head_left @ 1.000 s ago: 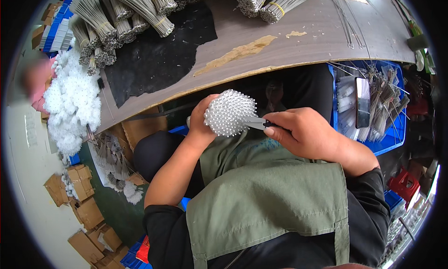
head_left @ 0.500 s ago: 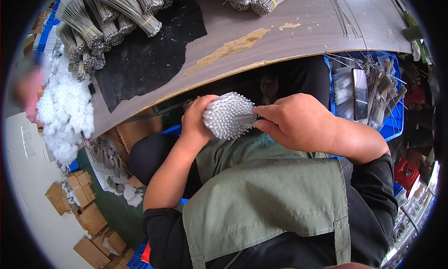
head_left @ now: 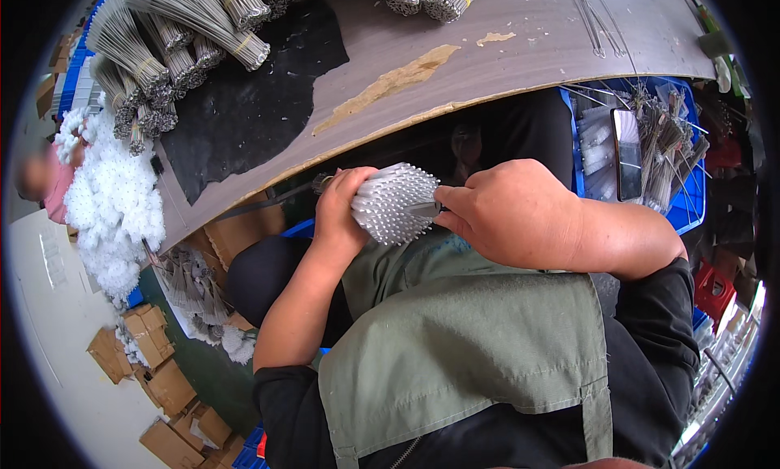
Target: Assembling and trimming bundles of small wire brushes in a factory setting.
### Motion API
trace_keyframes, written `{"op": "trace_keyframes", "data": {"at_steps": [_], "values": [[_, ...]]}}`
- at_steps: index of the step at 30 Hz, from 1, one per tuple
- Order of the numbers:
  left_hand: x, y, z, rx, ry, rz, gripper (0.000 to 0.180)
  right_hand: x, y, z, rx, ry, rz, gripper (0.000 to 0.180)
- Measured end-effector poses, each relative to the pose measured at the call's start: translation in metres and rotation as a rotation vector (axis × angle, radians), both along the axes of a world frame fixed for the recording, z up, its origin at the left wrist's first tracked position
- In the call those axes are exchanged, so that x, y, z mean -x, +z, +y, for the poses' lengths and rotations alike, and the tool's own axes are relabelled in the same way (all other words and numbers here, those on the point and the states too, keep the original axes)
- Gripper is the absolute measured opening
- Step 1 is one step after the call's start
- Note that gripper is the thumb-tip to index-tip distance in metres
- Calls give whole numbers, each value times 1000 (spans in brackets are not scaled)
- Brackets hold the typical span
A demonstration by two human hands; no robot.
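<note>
A thick bundle of small wire brushes (head_left: 392,202) with pale bristles is held over my lap, its many white tips facing right. My left hand (head_left: 341,209) is wrapped round its left side, and a bit of the wire end shows behind the fingers. Between thumb and forefinger, my right hand (head_left: 508,213) pinches a slim pointed metal tool (head_left: 426,210). The tool's point lies against the brush tips; most of its handle is hidden in the hand. A green apron (head_left: 471,339) covers my lap below.
Beyond my hands runs a worn table edge (head_left: 406,115), with several bundles of looped wires (head_left: 236,30) on the table. White bristled pieces (head_left: 114,201) are heaped at left. A blue crate (head_left: 691,201) at right holds wire brushes and a phone (head_left: 627,156). Cardboard boxes (head_left: 150,339) stand lower left; a person (head_left: 50,176) is beyond.
The tool and my right hand have shifted slightly across the brush tips. My left hand keeps its hold on the bundle. The whole view has turned a little.
</note>
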State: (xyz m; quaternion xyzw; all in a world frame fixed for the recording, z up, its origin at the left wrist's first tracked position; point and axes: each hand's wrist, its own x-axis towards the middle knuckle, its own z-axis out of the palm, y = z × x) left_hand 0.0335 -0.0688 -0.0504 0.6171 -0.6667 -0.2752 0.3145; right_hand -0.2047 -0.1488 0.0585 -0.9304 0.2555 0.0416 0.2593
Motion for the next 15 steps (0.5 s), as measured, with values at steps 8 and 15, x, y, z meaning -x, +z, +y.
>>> {"op": "trace_keyframes", "data": {"at_steps": [8,15], "values": [[-2,-13,-1,69,43,12,33,12,2,-5,-119,-72,-125,25],[4,6,-2,103,-37,-131,34,10,6,-8,-157,-49,61,33]]}}
